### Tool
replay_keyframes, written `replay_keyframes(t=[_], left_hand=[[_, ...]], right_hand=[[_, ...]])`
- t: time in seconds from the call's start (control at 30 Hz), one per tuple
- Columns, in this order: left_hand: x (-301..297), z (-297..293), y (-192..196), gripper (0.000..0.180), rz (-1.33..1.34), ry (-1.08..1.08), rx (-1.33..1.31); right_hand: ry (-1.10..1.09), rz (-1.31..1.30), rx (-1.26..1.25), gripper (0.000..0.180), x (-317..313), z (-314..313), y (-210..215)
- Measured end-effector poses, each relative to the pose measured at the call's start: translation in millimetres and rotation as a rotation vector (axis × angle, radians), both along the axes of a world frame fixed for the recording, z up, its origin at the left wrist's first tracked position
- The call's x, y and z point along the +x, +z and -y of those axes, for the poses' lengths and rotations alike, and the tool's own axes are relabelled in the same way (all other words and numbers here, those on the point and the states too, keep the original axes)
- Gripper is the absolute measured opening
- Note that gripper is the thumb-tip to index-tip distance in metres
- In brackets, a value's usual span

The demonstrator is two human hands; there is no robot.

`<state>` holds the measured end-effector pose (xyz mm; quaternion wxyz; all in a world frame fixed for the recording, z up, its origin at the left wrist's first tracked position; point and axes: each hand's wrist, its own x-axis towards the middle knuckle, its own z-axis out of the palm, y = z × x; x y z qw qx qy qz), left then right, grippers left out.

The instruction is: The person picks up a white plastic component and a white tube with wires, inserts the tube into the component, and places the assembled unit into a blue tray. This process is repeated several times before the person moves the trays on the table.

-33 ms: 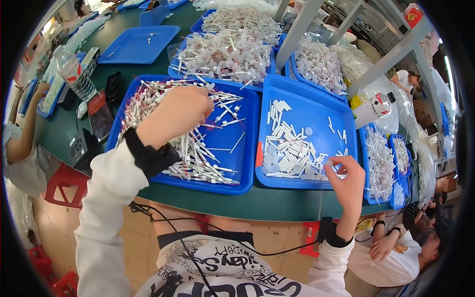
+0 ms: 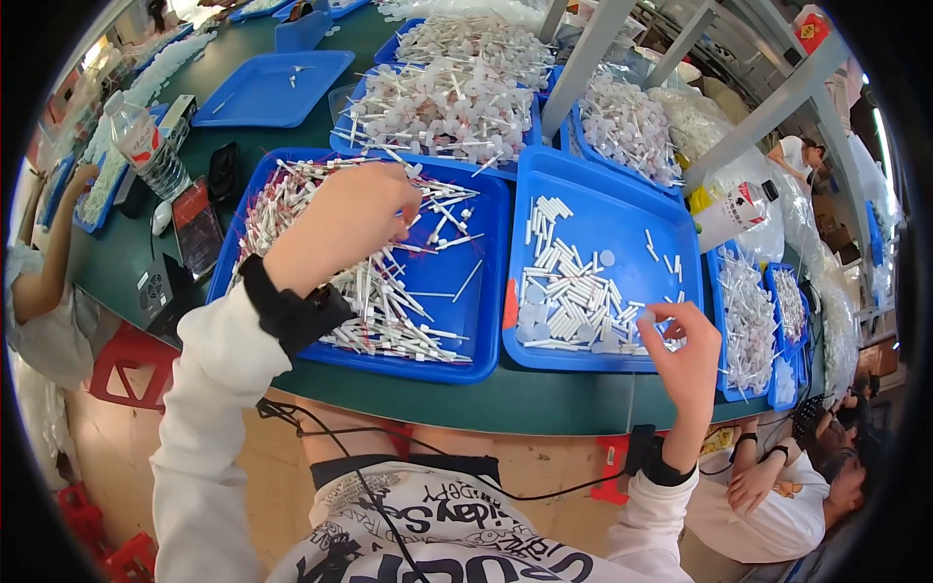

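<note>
My left hand (image 2: 352,216) hangs over a blue tray (image 2: 483,335) heaped with thin white sticks (image 2: 384,316), some with reddish threads. Its fingers are curled closed, and what they hold, if anything, is hidden. To the right is a second blue tray (image 2: 612,189) with short white tubes (image 2: 569,277) and thin translucent discs (image 2: 535,313) lying loose in it. Above that tray's near right corner, my right hand (image 2: 685,352) has thumb and forefinger pinched together. A small pale translucent disc (image 2: 646,317) shows at their tips.
Behind stand more blue trays piled with white disc-ended sticks (image 2: 442,107). A bottle (image 2: 736,214) leans at the right, beside grey metal posts (image 2: 603,58). At the left are a water bottle (image 2: 146,146), a phone (image 2: 196,228) and a black box (image 2: 163,291). Other people sit at both sides.
Both hands keep almost the same pose. My right hand has shifted very slightly to the right, and my left wrist a touch to the left.
</note>
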<state>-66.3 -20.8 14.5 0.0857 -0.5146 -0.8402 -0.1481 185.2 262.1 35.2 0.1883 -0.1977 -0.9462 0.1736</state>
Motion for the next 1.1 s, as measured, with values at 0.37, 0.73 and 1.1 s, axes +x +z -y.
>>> replay_keyframes(t=[0.37,0.73,1.1], left_hand=[[33,-22,20,0.01,0.85,-0.039,0.607],[51,-24,9,0.024,0.892,-0.025,0.586],[57,-22,5,0.021,1.033,-0.078,0.495]], right_hand=[[0.504,-0.252,-1.002,0.023,-95,73,21],[0.601,-0.276,-1.354,0.028,-119,78,-16],[0.547,-0.387,-1.57,0.022,-122,86,-29]])
